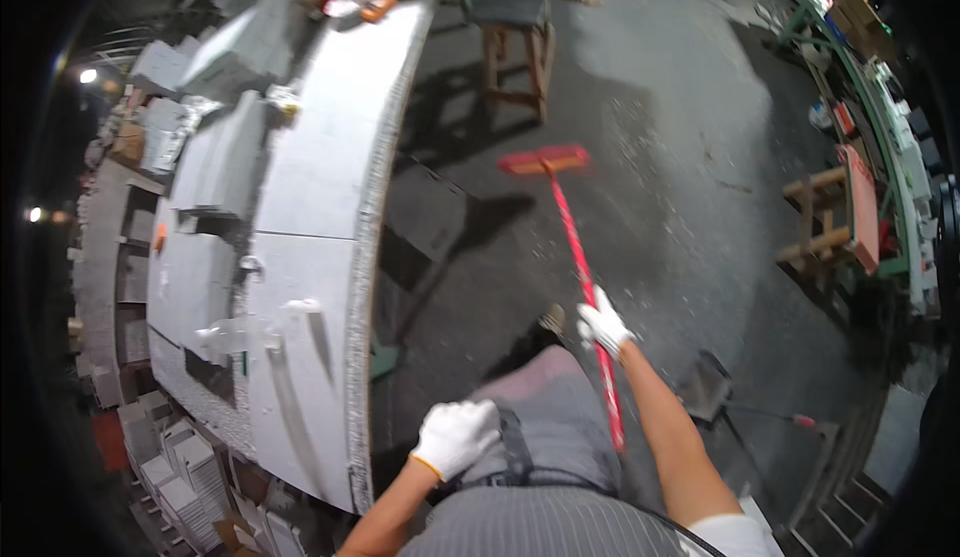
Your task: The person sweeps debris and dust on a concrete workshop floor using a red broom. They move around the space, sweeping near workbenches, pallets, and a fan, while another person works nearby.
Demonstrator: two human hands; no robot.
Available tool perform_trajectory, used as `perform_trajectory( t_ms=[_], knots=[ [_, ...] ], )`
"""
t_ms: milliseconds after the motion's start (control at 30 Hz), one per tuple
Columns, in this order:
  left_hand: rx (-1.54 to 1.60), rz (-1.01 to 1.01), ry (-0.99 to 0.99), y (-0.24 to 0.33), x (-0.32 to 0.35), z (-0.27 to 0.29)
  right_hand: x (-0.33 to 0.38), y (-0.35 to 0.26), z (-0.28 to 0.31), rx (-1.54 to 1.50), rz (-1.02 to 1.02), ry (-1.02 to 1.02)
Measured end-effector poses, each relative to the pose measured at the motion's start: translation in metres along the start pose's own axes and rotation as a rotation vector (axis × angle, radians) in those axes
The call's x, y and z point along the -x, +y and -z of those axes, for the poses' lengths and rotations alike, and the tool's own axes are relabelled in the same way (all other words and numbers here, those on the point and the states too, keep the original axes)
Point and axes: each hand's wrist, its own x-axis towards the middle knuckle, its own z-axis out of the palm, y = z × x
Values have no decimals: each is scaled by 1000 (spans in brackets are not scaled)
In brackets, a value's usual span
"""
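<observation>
A red long-handled broom [570,219] slants away from me, its wide red and orange head [545,161] down at the grey floor. My right hand [603,325], in a white knitted glove, is wrapped round the lower part of the handle. The handle's near end extends beside my right thigh. My left hand [456,439], gloved in white with a yellow cuff, rests by my left hip. Its fingers are curled in, and nothing shows in them. White scraps [632,127] are scattered over the floor near the broom.
A long white-topped workbench [305,247] runs along my left, with stacked pale boards [215,162]. Ahead stands a wooden stool [515,42]. On the right are another stool [862,212] and a green-framed bench [870,107]. A dark pan-like object [705,387] lies near my right arm.
</observation>
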Motion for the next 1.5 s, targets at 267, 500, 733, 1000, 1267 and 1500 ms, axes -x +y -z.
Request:
perform_trajectory(
  t_ms=[267, 500, 733, 1000, 1267, 1500],
  knots=[
    [-331, 160, 21, -52, -95, 146, -134, 11, -72, 808, -4, -32],
    [-415, 28, 69, -50, -160, 176, 42, 101, 51, 576, -486, -57],
    [-476, 53, -173, -25, -222, 207, 77, 113, 25, 607, -210, 179],
    [-340, -196, -97, -16, -267, 243, -20, 18, -22, 117, 91, 310],
    [-342, -261, -67, -53, -348, 318, -123, -28, -34, 213, 105, 332],
    [-281, -194, 25, -51, -442, 432, -159, -111, -60, -20, 83, 362]
  ],
)
